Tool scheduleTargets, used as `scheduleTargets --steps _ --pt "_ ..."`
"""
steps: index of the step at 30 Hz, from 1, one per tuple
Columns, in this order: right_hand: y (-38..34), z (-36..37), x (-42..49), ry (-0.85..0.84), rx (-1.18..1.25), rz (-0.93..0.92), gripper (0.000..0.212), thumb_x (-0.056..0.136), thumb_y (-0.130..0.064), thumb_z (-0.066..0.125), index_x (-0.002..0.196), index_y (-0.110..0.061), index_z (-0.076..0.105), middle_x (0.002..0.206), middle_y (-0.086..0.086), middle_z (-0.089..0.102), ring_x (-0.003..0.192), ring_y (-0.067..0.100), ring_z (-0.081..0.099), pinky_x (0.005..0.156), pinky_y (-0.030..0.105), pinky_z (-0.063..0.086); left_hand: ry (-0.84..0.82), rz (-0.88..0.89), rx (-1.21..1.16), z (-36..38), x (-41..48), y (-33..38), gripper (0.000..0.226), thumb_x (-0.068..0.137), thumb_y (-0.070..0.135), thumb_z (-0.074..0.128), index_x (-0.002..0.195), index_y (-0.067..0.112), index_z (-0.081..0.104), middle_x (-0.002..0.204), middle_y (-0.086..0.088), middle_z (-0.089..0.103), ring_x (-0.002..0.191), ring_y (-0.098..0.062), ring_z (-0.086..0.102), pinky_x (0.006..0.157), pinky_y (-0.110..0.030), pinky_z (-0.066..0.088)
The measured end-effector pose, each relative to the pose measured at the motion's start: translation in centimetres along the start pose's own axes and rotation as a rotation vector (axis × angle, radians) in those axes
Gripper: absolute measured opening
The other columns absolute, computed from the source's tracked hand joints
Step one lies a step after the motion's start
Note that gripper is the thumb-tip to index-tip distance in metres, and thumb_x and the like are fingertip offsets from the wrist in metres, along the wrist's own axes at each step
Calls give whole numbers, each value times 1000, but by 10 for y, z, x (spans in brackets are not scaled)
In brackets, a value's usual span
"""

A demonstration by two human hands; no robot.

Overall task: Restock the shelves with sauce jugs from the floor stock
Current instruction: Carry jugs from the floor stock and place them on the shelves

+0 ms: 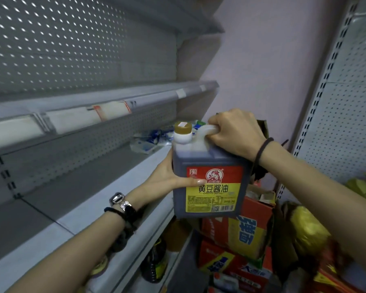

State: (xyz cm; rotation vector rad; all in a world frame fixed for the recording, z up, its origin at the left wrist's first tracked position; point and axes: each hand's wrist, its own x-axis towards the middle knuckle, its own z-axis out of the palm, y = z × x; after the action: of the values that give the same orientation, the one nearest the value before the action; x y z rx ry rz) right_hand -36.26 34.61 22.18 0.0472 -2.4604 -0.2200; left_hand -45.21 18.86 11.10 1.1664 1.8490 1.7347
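Dark sauce filled the jug (211, 182) that the person held up in both hands, clear of the floor and level with the middle shelf (93, 208), just off the right of its front edge. The right hand (237, 132) was curled tight round the white handle (207, 131) on top, just behind the gold cap (183, 127). The left hand (169, 176) clasped the jug's left side, thumb stretched across the red and yellow label, fingers out of sight behind. Below and to the right sat stacked red and yellow boxes (247, 229), the floor stock by the look of it. Blue and white packets (148, 140) lay at the far end of the shelf.

By my reckoning this was the carry from floor to shelf, with the setting-down not yet done. The next move called for swinging the jug left over the lip and lowering it flat on the grey board, short of the packets, label to the front. Only then should the handle grip loosen, and the left hand would need to slip away without tipping the jug.
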Motion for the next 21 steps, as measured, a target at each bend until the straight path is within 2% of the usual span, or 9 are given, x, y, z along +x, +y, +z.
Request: scheduleTargets --steps 2,6,9,13,17,21 --pt "-9 -12 2 1 36 -2 27 86 -31 53 64 -18 49 72 3 54 78 26 52 56 28 25 -4 3 46 -6 -11 15 83 66 24 87 135 16 43 122 -2 66 108 -19 66 92 -44 53" --pt "-26 -30 7 34 55 -21 22 84 -30 53 74 -12 63 81 10 64 83 32 57 62 30 29 24 5 111 -15 -35 39 77 69 23 85 134 17 43 120 0 67 107 -17 66 92 -39 54" --pt "-41 -42 8 62 97 -47 21 83 -29 53 68 -14 55 83 12 65 85 33 56 63 30 30 68 -13 172 -20 -58 54 79 68 31 85 134 20 43 121 3 66 108 -15 65 95 -42 51" --pt "-59 -59 7 113 171 -132 22 80 -30 52 63 -17 51 81 15 65 83 36 57 62 33 35 148 -30 204 -20 -93 74 77 70 29 84 135 20 43 122 2 66 109 -17 65 96 -44 50" --pt "-77 -79 2 143 248 -232 30 79 -30 55 55 -16 42 78 16 64 82 38 57 61 31 31 253 -28 220 -9 -131 97 78 72 22 83 137 19 41 124 1 64 111 -17 64 95 -42 51" --pt "-98 -99 -12 173 314 -365 24 80 -31 57 69 -9 60 77 12 66 79 33 58 60 31 31 399 -70 255 10 -179 117 81 69 27 85 137 20 40 125 2 64 111 -17 64 95 -42 52"
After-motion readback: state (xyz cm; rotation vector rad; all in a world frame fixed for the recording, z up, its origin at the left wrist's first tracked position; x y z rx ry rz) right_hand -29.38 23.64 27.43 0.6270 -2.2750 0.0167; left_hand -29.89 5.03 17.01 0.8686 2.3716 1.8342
